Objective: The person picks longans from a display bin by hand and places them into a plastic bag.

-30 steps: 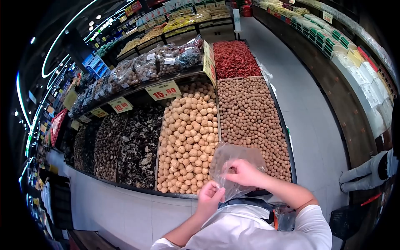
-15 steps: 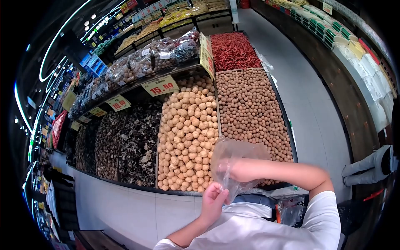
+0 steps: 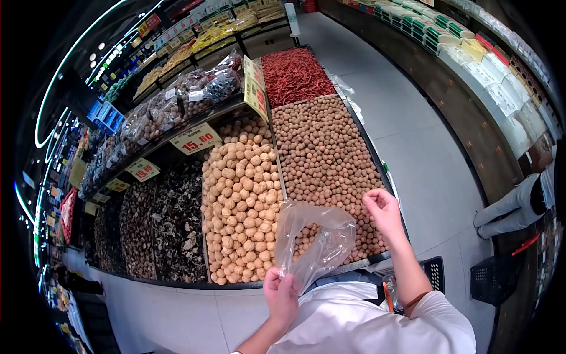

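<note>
A clear plastic bag (image 3: pixel 339 235) hangs with its mouth spread at the front edge of the bins. My left hand (image 3: pixel 279 290) pinches the bag at its lower left. My right hand (image 3: pixel 383 211) is off the bag, to its right, above the bin of small round brown nuts (image 3: pixel 324 147); thumb and fingers are curled near each other with a gap between, and nothing shows in them. Large pale walnuts (image 3: pixel 242 206) fill the bin just left of the bag.
Red dried chilies (image 3: pixel 295 76) lie beyond the brown nuts. Dark dried fungus (image 3: pixel 178 218) fills a bin further left. Bagged goods (image 3: pixel 194 94) sit on a raised shelf with price signs (image 3: pixel 196 139). At the right are a black basket (image 3: pixel 494 280) and a person's legs (image 3: pixel 513 209).
My right hand has come out of the bag and moved right, over the brown nuts. The bag's mouth is wider, while my left hand keeps its pinch. The view has shifted.
</note>
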{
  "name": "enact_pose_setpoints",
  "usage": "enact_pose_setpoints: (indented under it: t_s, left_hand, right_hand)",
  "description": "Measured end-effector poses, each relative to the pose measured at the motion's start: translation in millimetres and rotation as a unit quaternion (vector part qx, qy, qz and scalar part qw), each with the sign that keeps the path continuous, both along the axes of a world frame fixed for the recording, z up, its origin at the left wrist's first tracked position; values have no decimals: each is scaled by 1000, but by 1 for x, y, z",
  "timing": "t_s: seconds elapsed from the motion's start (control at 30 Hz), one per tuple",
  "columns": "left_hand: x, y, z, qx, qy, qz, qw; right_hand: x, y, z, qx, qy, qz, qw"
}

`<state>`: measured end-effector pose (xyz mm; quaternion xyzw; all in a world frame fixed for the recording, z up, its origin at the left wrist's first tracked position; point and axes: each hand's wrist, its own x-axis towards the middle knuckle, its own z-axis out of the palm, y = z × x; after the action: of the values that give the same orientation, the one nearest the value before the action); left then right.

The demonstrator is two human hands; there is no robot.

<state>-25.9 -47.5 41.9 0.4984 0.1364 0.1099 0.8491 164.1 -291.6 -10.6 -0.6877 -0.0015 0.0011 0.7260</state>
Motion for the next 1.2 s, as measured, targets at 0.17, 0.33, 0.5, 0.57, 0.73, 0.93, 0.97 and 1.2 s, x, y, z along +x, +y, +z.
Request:
enact_pose_setpoints:
  t_s: [0.17,0.33,0.5,0.57,0.73,0.93,0.97,1.2]
  left_hand:
    - [1,-3,0,-26,4,-10,1000]
    - [6,-5,7,-22,9,-26,999]
    - [15,-1,11,-35,10,-34,999]
    - [19,2,11,-25,8,-34,999]
    - [26,8,11,-21,29,1,999]
    - [34,22,7,15,63,-15,998]
    - [36,23,5,13,54,-21,998]
    - [47,22,7,6,48,-21,999]
  right_hand:
    - [30,-14,-46,-121,12,-25,992]
    - [60,10,-57,-365,-63,37,928]
    - [109,50,-58,-502,-95,84,856]
    - [124,66,-48,-520,-72,111,844]
    - [147,89,-66,-563,-32,133,815]
    - [150,101,-65,-553,14,121,824]
    - [151,102,-64,-550,28,116,827]
    - [154,108,-89,-489,-35,82,868]
